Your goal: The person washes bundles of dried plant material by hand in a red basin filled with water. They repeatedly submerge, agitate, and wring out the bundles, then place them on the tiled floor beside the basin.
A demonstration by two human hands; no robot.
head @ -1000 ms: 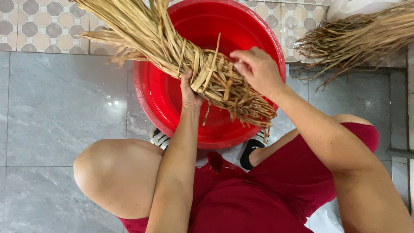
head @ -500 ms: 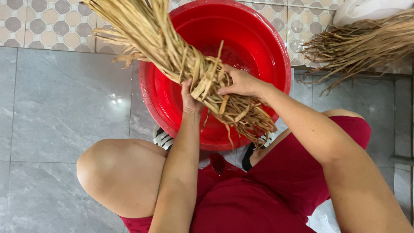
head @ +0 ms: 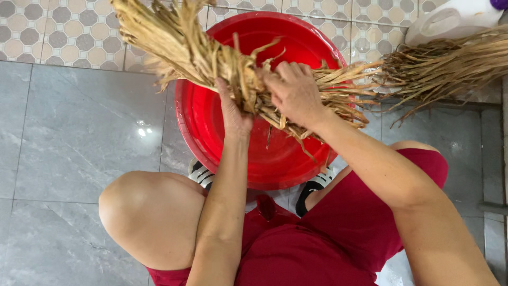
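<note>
A thick bundle of dry tan straw-like leaves (head: 185, 47) stretches from the upper left across a round red plastic basin (head: 211, 132) on the floor. My left hand (head: 233, 114) grips the bundle from below at its middle. My right hand (head: 293, 92) is closed over the bundle from above, just right of the left hand. The bundle's loose ends (head: 344, 90) stick out to the right over the basin's rim.
A second heap of dry leaves (head: 450, 66) lies at the upper right beside a white plastic container (head: 450, 21). I squat on grey floor tiles (head: 79, 132); patterned tiles (head: 53, 32) run along the top. My sandalled feet (head: 312, 188) touch the basin's near edge.
The bundle has swung from pointing down-right to lying nearly level, its ends now over the basin's right rim. My right hand went from touching it to clasping it from above.
</note>
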